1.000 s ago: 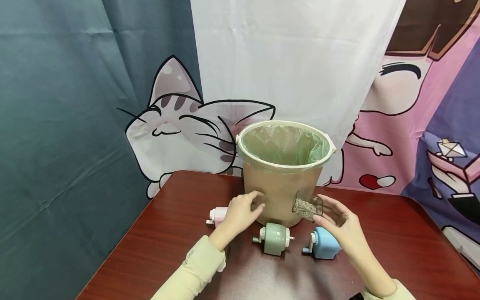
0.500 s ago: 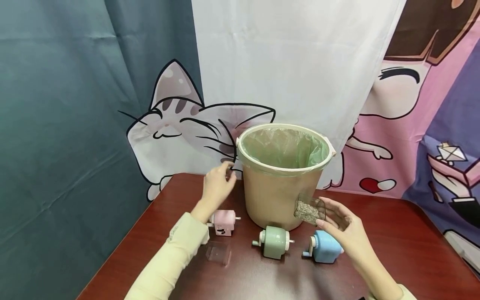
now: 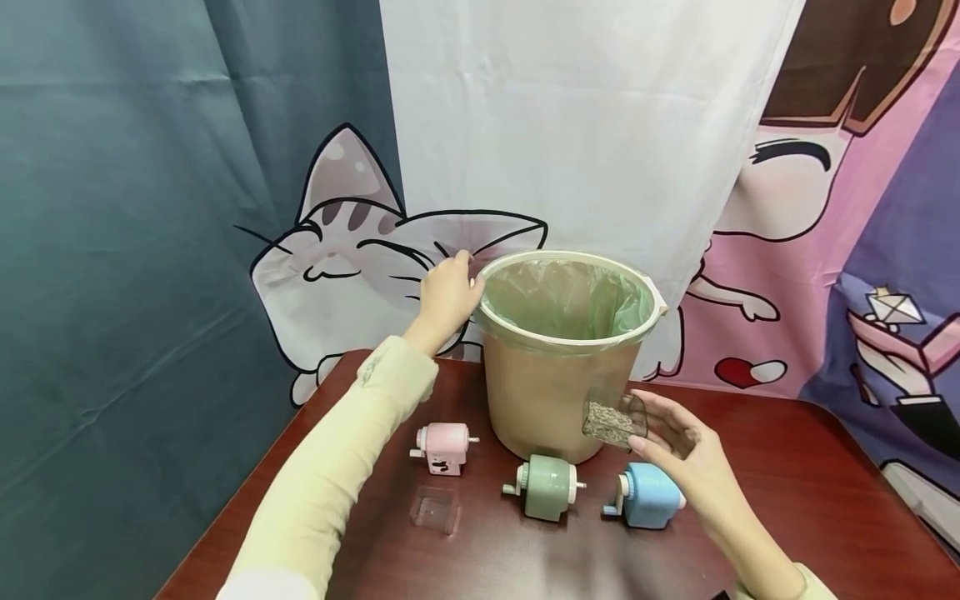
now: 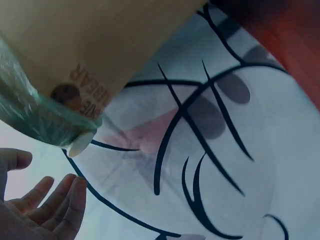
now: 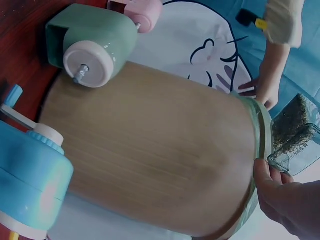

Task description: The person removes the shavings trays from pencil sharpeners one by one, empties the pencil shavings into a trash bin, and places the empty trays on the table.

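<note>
My right hand [image 3: 686, 446] pinches a clear pencil sharpener drawer [image 5: 295, 135] between thumb and fingers. Greyish-brown shavings [image 3: 609, 422] fill part of the drawer, which is held in front of the bin's right side. A beige trash bin [image 3: 558, 387] stands at the back, lined with a thin green plastic bag [image 3: 570, 292]. Beside the bin's left rim is my left hand [image 3: 448, 292], fingers loosely bent and holding nothing. The left wrist view shows a small gap between that hand [image 4: 47, 207] and the rim's knob [image 4: 81, 144].
Three crank pencil sharpeners stand before the bin: pink [image 3: 447, 446], green [image 3: 547, 487] and blue [image 3: 651, 495]. A clear, shallow drawer [image 3: 435, 510] lies near the pink one. Behind the reddish-brown table [image 3: 480, 554] hangs a cartoon-printed cloth [image 3: 600, 125].
My left hand has risen from low in front of the bin, leftward and up to its left rim. The pink sharpener and loose drawer are uncovered. The right hand has barely moved with its drawer.
</note>
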`<state>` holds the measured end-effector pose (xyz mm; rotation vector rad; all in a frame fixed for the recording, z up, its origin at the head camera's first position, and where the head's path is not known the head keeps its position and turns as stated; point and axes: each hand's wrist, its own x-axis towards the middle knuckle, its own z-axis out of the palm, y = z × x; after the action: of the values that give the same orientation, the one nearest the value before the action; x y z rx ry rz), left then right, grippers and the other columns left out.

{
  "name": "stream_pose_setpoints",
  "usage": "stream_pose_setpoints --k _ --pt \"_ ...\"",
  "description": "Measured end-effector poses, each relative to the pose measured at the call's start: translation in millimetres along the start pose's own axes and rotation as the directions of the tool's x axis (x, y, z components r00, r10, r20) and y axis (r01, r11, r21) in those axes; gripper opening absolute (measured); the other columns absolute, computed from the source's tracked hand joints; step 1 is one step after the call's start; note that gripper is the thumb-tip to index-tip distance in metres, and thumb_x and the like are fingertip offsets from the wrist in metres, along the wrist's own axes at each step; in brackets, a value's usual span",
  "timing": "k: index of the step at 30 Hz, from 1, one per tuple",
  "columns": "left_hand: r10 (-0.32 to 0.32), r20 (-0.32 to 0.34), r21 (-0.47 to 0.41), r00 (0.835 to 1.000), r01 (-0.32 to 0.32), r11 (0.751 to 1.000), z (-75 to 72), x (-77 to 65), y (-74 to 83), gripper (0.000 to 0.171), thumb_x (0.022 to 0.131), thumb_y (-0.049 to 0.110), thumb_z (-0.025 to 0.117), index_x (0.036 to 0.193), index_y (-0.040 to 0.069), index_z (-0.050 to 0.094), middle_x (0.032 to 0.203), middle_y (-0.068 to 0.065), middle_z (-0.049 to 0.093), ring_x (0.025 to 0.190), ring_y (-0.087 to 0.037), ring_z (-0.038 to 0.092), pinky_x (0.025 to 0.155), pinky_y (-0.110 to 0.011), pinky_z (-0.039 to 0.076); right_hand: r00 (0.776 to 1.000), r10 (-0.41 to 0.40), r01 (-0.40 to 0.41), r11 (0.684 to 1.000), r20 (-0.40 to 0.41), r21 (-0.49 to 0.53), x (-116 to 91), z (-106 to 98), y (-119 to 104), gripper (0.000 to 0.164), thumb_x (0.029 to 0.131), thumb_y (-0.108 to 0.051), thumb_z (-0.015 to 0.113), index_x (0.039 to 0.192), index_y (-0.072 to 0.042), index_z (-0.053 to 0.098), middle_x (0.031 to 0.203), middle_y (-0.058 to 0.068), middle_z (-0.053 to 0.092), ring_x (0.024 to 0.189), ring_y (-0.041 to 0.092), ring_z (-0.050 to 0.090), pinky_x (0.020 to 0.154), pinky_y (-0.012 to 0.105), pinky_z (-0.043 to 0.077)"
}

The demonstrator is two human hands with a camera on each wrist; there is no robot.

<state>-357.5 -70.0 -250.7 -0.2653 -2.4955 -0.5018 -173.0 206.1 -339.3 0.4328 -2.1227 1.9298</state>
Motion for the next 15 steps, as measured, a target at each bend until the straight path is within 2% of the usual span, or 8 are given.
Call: stream_pose_setpoints --k 5,10,13,15 --pt "-0.022 0.052 0.059 0.998 0.019 0.998 -0.3 19.0 6.7 0.026 0.09 0.025 0.053 0.099 0.001 0.061 0.099 -0.019 0.068 0.091 -0.039 0.065 0.074 -0.047 0.052 0.999 -0.036 0.036 0.999 0.006 0.001 2.1 1.4 -5.9 0.044 0.085 0.007 0.06 0.127 -0.004 0.054 0.115 -0.015 0.064 0.101 -0.002 0.061 0.084 0.011 0.048" --pt "-0.061 0.077 0.101 0.995 0.053 0.993 8.3 27.1 9.7 0.023 0.09 0.022 0.054 0.095 0.001 0.062 0.1 -0.019 0.068 0.093 -0.038 0.065 0.077 -0.046 0.052 0.997 -0.062 0.062 0.998 0.041 0.0 5.5 4.1 -11.1 0.044 0.086 0.007 0.059 0.128 -0.002 0.053 0.117 -0.013 0.064 0.104 -0.001 0.06 0.087 0.011 0.046" --pt "-0.105 0.091 0.073 0.99 0.098 0.992 15.4 25.3 12.4 0.022 0.089 0.022 0.057 0.095 0.001 0.063 0.1 -0.018 0.067 0.093 -0.037 0.065 0.078 -0.046 0.052 0.997 -0.067 0.067 0.998 0.05 -0.005 7.0 6.9 -14.0 0.044 0.086 0.007 0.059 0.128 -0.002 0.053 0.117 -0.013 0.064 0.104 -0.002 0.06 0.088 0.01 0.045" --pt "-0.159 0.091 0.0 0.983 0.16 0.987 20.6 22.5 13.0 0.024 0.088 0.022 0.058 0.098 0.001 0.064 0.103 -0.017 0.067 0.095 -0.036 0.064 0.08 -0.046 0.051 0.996 -0.065 0.065 0.998 0.059 0.002 7.3 9.3 -15.1 0.044 0.086 0.007 0.059 0.129 -0.002 0.052 0.118 -0.013 0.063 0.105 -0.001 0.059 0.087 0.011 0.047"
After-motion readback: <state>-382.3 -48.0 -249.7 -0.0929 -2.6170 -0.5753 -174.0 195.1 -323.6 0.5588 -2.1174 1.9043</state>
